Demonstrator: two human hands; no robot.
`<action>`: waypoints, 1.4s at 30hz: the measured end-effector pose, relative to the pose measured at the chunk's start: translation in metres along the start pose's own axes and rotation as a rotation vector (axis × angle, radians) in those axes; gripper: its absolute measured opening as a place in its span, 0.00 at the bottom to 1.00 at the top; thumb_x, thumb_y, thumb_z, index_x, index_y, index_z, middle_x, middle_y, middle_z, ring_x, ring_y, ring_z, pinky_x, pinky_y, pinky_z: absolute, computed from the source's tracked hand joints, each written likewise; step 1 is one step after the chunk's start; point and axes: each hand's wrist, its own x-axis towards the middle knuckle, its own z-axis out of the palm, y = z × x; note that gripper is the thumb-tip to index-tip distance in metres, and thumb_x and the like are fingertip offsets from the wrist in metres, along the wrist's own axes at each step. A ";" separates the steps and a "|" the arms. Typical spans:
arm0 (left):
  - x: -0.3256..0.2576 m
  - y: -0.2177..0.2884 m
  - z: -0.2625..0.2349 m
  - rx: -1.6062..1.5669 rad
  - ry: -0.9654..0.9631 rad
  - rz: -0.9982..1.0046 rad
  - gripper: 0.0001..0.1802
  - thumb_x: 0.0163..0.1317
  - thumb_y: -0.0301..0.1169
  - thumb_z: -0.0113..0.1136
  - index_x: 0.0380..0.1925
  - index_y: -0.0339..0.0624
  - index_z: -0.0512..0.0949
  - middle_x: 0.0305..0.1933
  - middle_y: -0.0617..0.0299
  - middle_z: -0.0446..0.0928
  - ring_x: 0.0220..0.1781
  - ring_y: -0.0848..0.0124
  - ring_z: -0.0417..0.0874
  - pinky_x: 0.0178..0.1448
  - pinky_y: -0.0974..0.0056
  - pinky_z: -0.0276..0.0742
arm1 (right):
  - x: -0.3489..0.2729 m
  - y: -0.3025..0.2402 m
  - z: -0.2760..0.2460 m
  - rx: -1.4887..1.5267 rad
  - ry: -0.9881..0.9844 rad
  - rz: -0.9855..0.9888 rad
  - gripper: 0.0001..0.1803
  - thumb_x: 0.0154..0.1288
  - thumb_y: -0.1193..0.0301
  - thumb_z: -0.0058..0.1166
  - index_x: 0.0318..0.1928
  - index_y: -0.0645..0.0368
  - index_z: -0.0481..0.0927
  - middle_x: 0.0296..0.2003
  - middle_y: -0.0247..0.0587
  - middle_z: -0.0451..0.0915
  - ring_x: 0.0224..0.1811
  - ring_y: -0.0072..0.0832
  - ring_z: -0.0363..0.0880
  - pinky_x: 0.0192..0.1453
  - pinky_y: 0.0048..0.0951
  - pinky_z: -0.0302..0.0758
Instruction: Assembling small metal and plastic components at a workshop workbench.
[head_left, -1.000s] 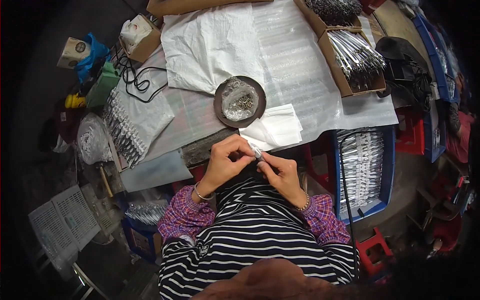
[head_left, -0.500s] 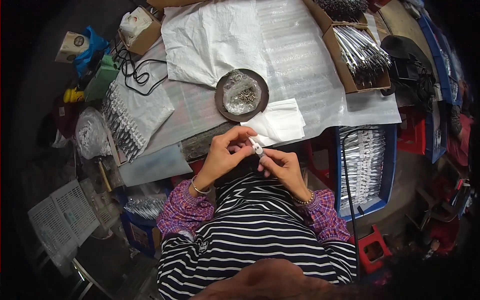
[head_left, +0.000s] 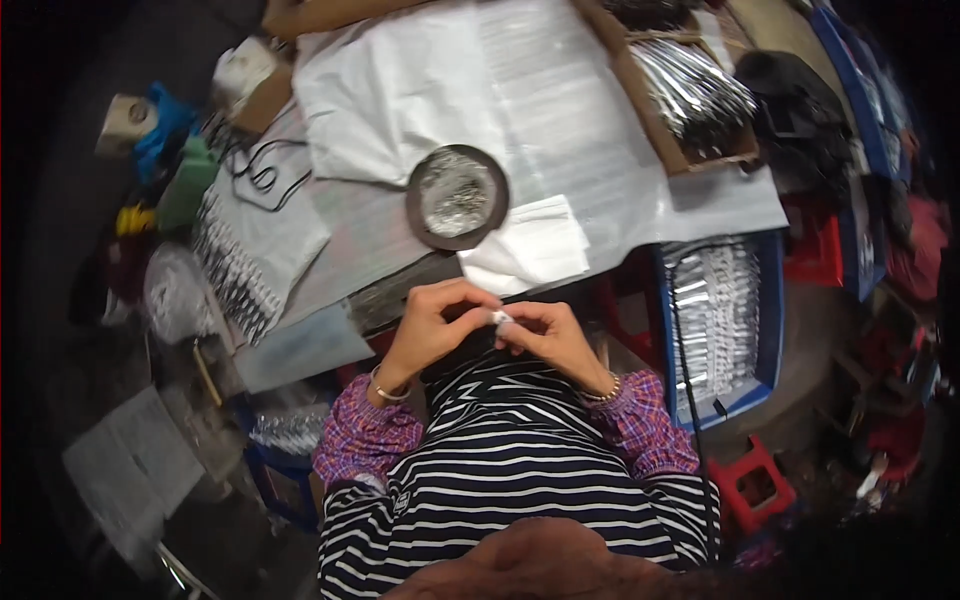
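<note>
Your right hand point(head_left: 555, 335) pinches a small white piece point(head_left: 500, 318) near frame centre; your left hand point(head_left: 432, 326) curls beside it, grip too blurred to tell. Step: apparently fingertip adjustment; next move likely needs steady right-hand support.

Dish point(head_left: 414, 210): table point(head_left: 395, 297), near front edge
Papers point(head_left: 545, 240): front-right of dish
Carton point(head_left: 660, 130): near right edge
Bin point(head_left: 775, 300): before front-right corner

The wooden worktable point(head_left: 400, 293) sits up at 12 o'clock under shiny white sheeting point(head_left: 560, 110), which catches most of the light. Red plastic stool point(head_left: 728, 487) down at 4, dull grey floor point(head_left: 812, 350) around 3, pretty murky over at 9.
</note>
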 end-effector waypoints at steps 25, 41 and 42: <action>-0.016 0.008 0.019 0.041 0.043 -0.142 0.05 0.53 0.14 0.58 0.30 0.31 0.78 0.31 0.61 0.77 0.30 0.78 0.75 0.35 0.75 0.69 | 0.003 0.030 0.002 0.103 0.016 -0.153 0.12 0.60 0.67 0.58 0.35 0.64 0.83 0.18 0.30 0.78 0.20 0.13 0.73 0.24 0.16 0.68; -0.030 0.010 0.024 -0.188 0.048 -0.323 0.09 0.57 0.20 0.56 0.40 0.31 0.77 0.35 0.65 0.75 0.34 0.80 0.74 0.39 0.76 0.68 | -0.007 0.024 0.006 -0.225 0.127 -0.413 0.11 0.60 0.67 0.55 0.38 0.60 0.84 0.18 0.37 0.80 0.16 0.23 0.77 0.24 0.23 0.71; -0.032 0.007 0.025 -0.184 0.011 -0.312 0.10 0.58 0.20 0.56 0.40 0.31 0.76 0.36 0.65 0.75 0.34 0.80 0.74 0.40 0.77 0.68 | -0.009 0.025 0.006 -0.249 0.133 -0.429 0.11 0.60 0.67 0.55 0.37 0.60 0.84 0.17 0.37 0.80 0.17 0.24 0.77 0.24 0.24 0.72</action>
